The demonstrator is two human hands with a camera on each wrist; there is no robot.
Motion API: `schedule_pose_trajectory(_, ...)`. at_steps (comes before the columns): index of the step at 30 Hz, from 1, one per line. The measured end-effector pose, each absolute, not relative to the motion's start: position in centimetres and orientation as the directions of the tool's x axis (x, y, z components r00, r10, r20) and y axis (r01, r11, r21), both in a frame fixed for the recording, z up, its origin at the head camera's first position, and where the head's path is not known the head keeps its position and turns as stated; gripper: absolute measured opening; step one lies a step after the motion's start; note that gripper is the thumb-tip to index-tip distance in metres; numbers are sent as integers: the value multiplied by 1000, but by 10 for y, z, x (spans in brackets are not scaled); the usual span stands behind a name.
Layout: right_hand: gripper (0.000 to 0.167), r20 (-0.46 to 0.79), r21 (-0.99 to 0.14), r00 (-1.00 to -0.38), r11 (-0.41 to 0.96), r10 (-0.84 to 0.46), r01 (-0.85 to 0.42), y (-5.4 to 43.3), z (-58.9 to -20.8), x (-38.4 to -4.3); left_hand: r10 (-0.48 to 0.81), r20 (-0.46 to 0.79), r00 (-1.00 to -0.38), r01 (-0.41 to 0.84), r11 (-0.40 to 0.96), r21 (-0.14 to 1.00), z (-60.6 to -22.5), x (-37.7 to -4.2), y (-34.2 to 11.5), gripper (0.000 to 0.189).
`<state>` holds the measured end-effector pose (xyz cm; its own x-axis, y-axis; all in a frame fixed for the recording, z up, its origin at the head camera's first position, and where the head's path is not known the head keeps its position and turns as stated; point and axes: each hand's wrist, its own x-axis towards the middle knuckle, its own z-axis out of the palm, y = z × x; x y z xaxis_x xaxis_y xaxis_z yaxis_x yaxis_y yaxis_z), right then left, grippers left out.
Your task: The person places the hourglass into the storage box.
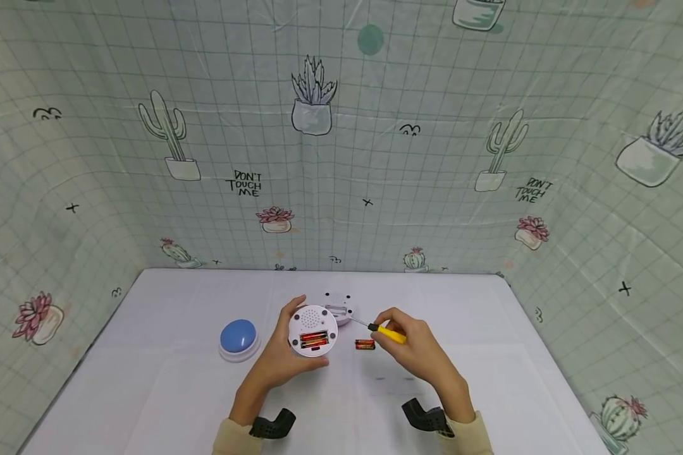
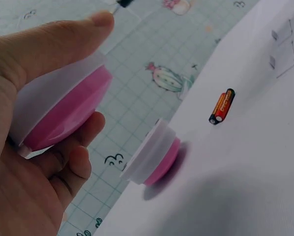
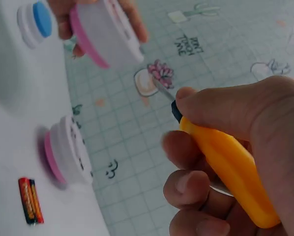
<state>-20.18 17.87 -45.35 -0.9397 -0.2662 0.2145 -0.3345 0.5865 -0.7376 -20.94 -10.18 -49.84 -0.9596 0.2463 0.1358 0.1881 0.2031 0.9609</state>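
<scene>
My left hand grips a round white button device by its rim, its underside turned up. Two red batteries sit in its uncovered compartment; the left wrist view shows its pink dome. In my right hand is a screwdriver with a yellow handle and black collar, held between thumb and fingers. Its metal shaft points left toward the held device, apart from it. Behind the hands a second pink and white device lies upside down, its battery compartment uncovered and without batteries.
Two loose red and black batteries lie side by side on the white table, between the hands. A blue-topped button device stands upright left of my left hand. A patterned cloth hangs around the table's back and sides.
</scene>
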Motion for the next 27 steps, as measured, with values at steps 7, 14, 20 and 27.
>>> schedule_pose_trajectory(7,14,235,-752,-892,509,-387,-419,168,-447,-196,281,119,-952,191,244,951,-499,-209,-101,111)
schedule_pose_trajectory(14,13,229,-723,-871,523,-434,-450,165,-445,-195,302,132,-944,212,251,944,-498,-208,-101,109)
schedule_pose_trajectory(20,9,217,-715,-866,531,-451,-456,166,-446,-196,333,127,-934,226,279,933,-498,-207,-102,107)
schedule_pose_trajectory(27,8,181,-694,-868,565,-463,-446,163,-445,-195,335,92,-938,207,328,922,-499,-208,-99,107)
